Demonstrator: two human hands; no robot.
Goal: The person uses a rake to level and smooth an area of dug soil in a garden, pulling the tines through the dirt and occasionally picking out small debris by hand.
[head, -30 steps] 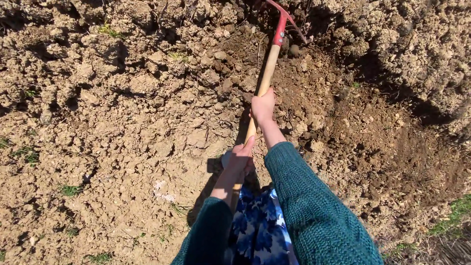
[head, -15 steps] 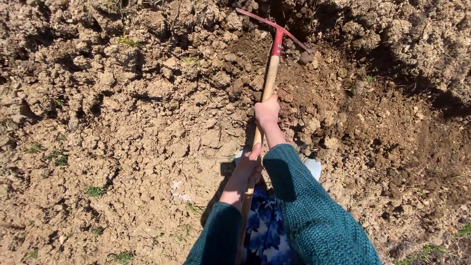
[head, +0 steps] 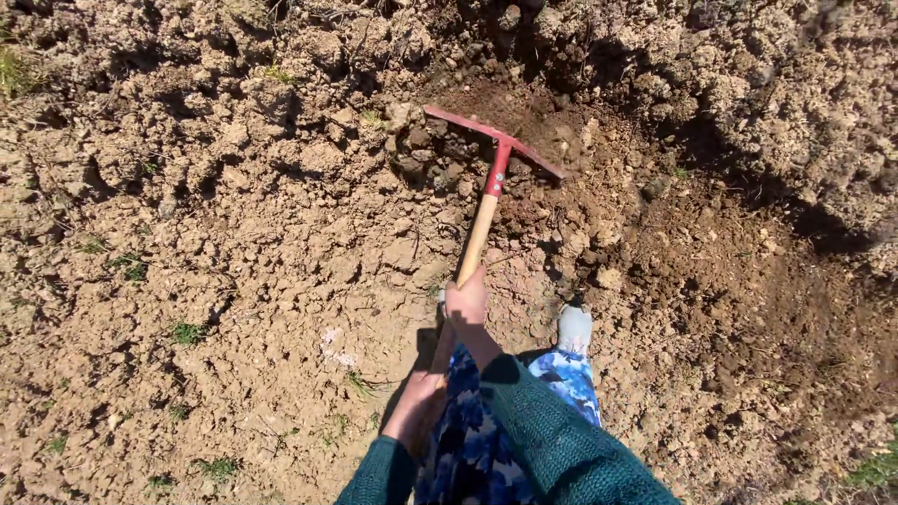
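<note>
Cloddy brown soil (head: pixel 234 234) everywhere; both hands, left (head: pixel 416 397) and right (head: pixel 467 304), clamp the hoe (head: pixel 479 234).

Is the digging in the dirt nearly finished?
Partly. The soil around the red rake head is already broken into loose clods. Both hands grip the wooden handle, right hand ahead and left hand behind, with the head resting on the dirt. Big lumps at upper right and grass tufts on the left remain.
</note>
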